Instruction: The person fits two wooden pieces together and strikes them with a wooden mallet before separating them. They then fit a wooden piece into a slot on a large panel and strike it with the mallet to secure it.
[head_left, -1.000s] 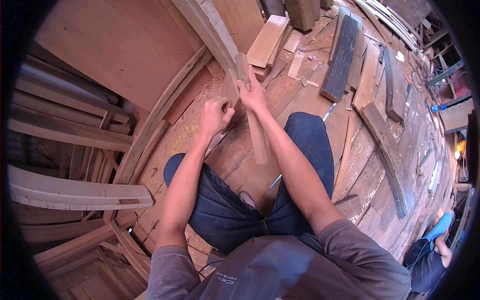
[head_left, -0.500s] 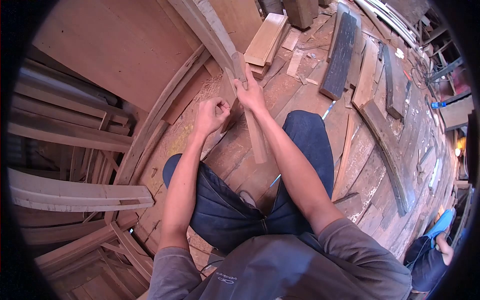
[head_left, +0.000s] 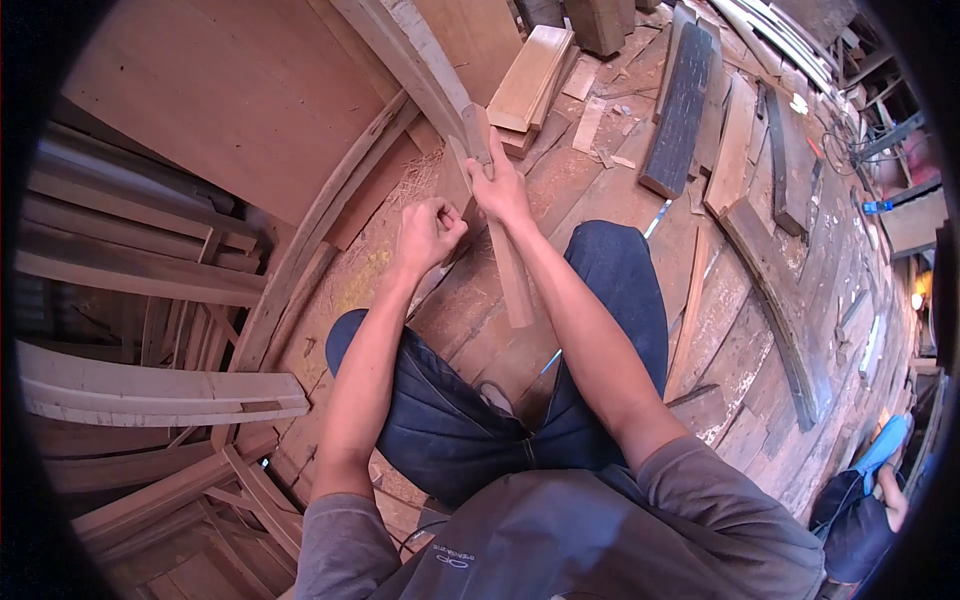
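Observation:
My right hand (head_left: 498, 190) is wrapped round a thin wooden strip (head_left: 512, 280), its index finger stretched along the upper part. The strip slants down towards my knees, and its upper end lies by a long pale beam (head_left: 425, 70). Just left of the strip, my left hand (head_left: 428, 230) is closed with curled fingers; what they pinch, if anything, is too small to make out. A dark narrow gap between boards shows beside that hand.
Stacked light boards (head_left: 532, 80) lie beyond my hands. To the right are a dark plank (head_left: 680, 115) and a curved timber (head_left: 775, 300) on the plank floor. Wooden frames (head_left: 150, 385) stand at left. Another person (head_left: 858, 515) is at lower right.
My left hand has shifted slightly right and turned a little, its fingers still curled. My right hand and the strip have hardly moved.

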